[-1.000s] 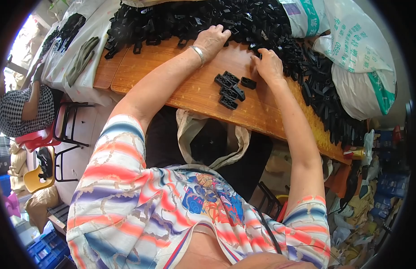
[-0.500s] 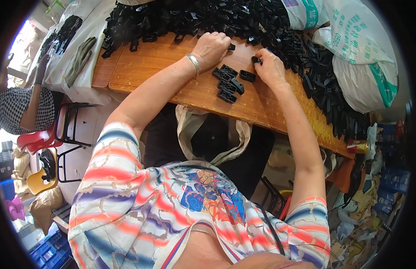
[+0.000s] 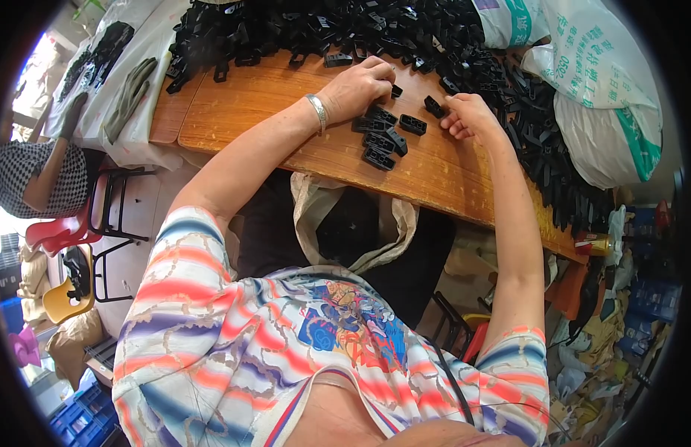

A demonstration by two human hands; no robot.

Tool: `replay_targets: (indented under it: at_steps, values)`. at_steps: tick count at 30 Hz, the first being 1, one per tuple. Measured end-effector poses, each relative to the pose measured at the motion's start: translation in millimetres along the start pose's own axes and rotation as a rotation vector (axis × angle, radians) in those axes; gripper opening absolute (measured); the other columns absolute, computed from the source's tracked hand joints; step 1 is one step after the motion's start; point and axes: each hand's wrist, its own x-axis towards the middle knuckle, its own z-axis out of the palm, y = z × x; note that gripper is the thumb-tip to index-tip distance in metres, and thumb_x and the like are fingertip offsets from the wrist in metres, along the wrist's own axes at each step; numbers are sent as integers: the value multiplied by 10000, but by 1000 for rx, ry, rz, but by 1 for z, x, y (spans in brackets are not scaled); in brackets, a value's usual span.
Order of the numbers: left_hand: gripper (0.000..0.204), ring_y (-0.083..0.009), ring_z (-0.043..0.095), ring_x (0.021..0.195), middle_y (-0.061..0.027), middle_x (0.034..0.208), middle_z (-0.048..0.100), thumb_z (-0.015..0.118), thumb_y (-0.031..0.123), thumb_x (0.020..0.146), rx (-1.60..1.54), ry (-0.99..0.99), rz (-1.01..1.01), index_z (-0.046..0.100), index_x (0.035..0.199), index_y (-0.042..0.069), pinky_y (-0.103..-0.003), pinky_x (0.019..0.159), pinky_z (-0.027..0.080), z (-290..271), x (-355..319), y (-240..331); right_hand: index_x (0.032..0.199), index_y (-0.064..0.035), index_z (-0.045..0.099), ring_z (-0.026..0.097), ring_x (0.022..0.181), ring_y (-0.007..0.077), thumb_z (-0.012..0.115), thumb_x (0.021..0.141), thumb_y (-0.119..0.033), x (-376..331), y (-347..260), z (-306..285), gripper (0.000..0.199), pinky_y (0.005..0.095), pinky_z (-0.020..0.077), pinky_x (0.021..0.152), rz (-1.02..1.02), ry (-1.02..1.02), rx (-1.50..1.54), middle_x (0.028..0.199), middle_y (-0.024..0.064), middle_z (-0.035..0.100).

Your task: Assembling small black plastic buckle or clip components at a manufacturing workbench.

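Note:
My left hand, a silver bangle on its wrist, is curled over the wooden table with a small black plastic part at its fingertips. The fingers hide much of the grip. To the right, my right hand has its fingers loosely bent and apart. A black plastic part lies just beyond its index fingertip; whether they touch I cannot tell. Between the hands lie a single black part and a small cluster of black rectangular parts, their hollow ribbed sides partly showing.
A large heap of black parts covers the table's far side and runs down its right. White sacks stand at the right. A cloth bag hangs open below the front edge. At left, another person's gloved hand is near a glove.
My left hand has come slightly nearer and to the right with its part. My right hand has drawn right, its fingers loosening from the part they held.

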Motion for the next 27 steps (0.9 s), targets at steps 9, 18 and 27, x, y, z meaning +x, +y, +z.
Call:
replay_targets:
  at_steps: [9,18,27]
  values:
    - [268,-271,575,1035,-67,1070,591,701,1,786,-69,81,-263,631,1036,70,-357,881,519,-4,-6,8,1102,-99,658,653,996,341,688,862,-252,-17,7,30,287,427,530,850,-639,433,-880,1071,148,667]
    - [316,-266,592,967,-81,1032,574,726,59,797,-93,45,-342,640,1101,68,-351,856,517,0,-7,7,1163,-79,651,666,971,335,672,872,-207,-12,1,40,318,416,527,866,-446,368,-555,1033,184,695]
    - [253,-237,592,923,-80,984,568,741,150,818,-55,23,-414,674,1045,60,-332,825,519,5,-10,2,1082,-88,679,639,966,348,694,812,-68,-11,13,33,271,431,529,816,-848,298,-872,1031,123,620]
